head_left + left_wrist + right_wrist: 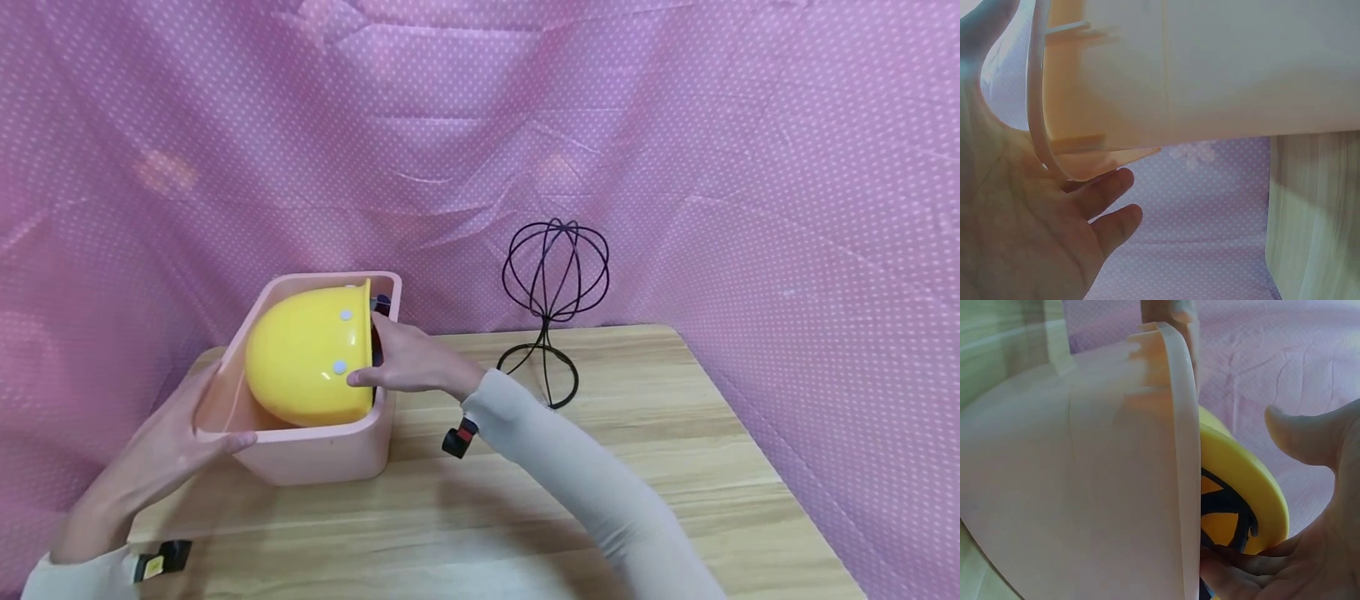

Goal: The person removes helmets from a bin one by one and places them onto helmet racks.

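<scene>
A yellow hard hat with pale round studs lies on its side in a pink plastic bin, its opening facing right. The black inner harness shows in the right wrist view. My right hand reaches over the bin's right rim, fingers at the inside of the hat's brim; its thumb stands apart from the hat in the right wrist view. With thumb and fingers spread around the bin's near left corner, my left hand holds the rim. Some right fingertips are hidden behind the brim.
Right of the bin, a black wire stand with a rounded cage top stands on the wooden table. Pink dotted cloth hangs behind and at both sides. A small dark item shows inside the bin's far right corner.
</scene>
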`<state>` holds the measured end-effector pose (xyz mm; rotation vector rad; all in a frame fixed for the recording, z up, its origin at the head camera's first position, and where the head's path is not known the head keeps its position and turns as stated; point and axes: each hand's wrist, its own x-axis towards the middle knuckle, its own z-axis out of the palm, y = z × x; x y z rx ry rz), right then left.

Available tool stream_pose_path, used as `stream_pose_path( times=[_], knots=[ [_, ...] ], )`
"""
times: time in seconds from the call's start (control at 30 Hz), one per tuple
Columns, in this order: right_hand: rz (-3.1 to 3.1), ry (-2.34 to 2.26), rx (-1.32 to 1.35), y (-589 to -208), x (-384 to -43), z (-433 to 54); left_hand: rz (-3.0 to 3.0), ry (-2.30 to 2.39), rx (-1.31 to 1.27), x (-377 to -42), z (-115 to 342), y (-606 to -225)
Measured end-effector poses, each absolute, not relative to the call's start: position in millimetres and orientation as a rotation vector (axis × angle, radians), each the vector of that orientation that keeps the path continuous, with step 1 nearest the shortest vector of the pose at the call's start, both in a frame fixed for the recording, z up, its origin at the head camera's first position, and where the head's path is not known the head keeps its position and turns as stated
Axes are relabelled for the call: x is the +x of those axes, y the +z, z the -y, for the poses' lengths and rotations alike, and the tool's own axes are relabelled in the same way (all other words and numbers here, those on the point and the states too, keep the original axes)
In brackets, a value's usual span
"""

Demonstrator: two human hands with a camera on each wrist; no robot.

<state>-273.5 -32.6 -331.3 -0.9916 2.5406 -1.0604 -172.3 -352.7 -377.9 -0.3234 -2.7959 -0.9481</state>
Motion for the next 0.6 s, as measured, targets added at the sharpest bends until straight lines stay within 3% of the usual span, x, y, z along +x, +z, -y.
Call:
stream_pose_path(
  times=[0.6],
  knots=[
    [-2.608,-1.004,-0.757,-323.1,-270.1,46.5,2.908,-0.811,-0.174,-173.9,354.6,-380.9]
  ],
)
